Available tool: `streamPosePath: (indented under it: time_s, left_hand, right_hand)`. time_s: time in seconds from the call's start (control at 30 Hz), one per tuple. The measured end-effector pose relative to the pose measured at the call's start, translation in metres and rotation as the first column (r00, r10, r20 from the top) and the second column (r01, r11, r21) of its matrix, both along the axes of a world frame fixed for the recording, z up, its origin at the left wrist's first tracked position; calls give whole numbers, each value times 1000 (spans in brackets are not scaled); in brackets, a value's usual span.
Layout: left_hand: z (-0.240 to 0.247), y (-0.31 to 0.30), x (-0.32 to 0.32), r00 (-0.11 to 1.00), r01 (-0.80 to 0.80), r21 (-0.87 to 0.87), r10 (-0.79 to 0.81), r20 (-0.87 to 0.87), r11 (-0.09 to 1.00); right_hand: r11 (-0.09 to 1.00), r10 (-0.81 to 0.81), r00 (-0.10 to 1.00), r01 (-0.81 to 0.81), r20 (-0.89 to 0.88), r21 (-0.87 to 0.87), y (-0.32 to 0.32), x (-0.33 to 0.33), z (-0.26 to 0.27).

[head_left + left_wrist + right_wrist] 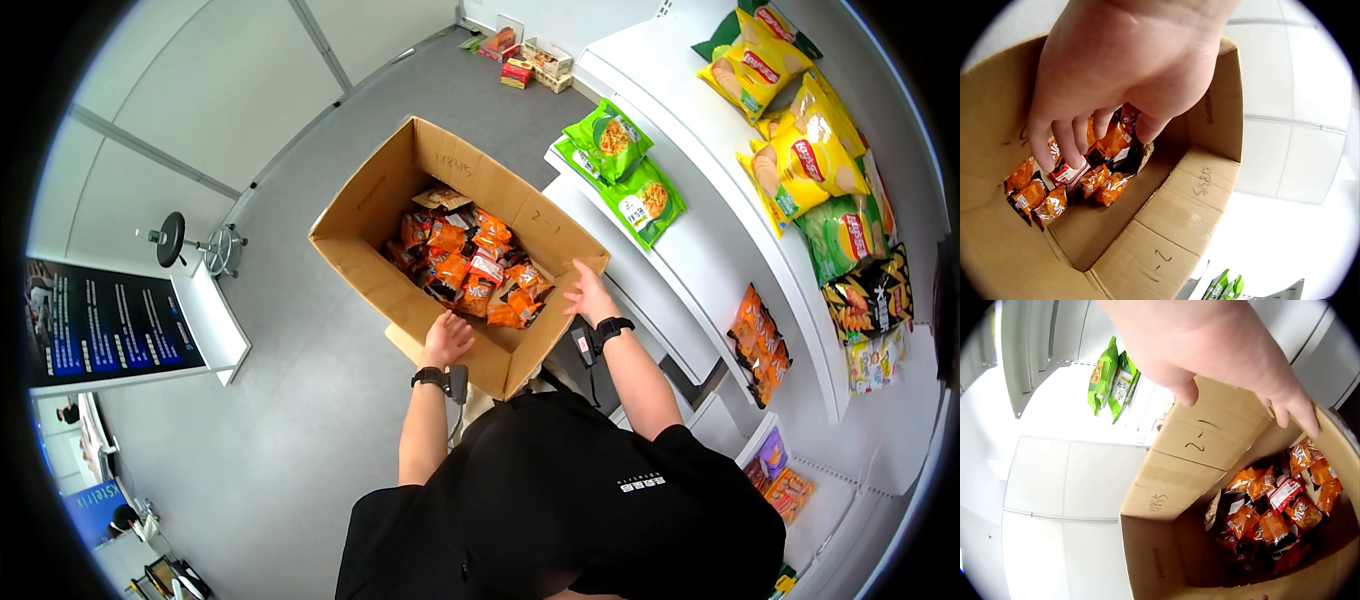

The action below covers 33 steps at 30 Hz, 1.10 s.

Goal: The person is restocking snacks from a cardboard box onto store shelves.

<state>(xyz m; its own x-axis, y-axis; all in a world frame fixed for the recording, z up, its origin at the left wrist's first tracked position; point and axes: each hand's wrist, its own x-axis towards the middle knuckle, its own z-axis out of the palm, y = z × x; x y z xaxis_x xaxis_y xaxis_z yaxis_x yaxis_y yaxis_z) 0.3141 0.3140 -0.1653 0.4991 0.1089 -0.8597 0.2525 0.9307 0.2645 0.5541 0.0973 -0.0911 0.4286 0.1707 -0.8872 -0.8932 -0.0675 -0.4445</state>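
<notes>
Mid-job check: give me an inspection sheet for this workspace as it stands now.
surface: grey floor; what the cardboard box stands on is hidden.
job's things: box open, orange snack packets inside.
clutter: small cartons by the far wall.
grips: left hand, fingers loose, over the packets; right hand, fingers spread, above the box rim.
cables: thin dark lead at the right wrist.
surroundings: white shelves with green bags and yellow bags.

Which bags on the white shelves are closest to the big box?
The two green bags, side by side right next to the cardboard box. The yellow bags and the orange bag sit farther off.
</notes>
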Motion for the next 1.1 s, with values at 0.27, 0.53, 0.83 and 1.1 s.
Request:
streamPosePath:
  time_s: [0.27, 0.53, 0.83, 1.1]
  left_hand:
    - [-25, -11, 18, 971, -30, 35, 37, -235, 999]
    - [-26, -18, 82, 863, -198, 125, 234, -449, 972]
    - [-87, -22, 127, 920, -141, 69, 156, -360, 988]
    - [-185, -17, 196, 963, 163, 94, -137, -230, 982]
  right_hand:
    - [958, 274, 924, -237, 268, -162, 24, 68, -20]
    - [714, 663, 392, -78, 637, -695, 102, 83, -7]
    - [436, 899, 181, -317, 398, -842, 105, 103, -35]
    - [351, 922, -38, -338, 386, -873, 97, 112, -44]
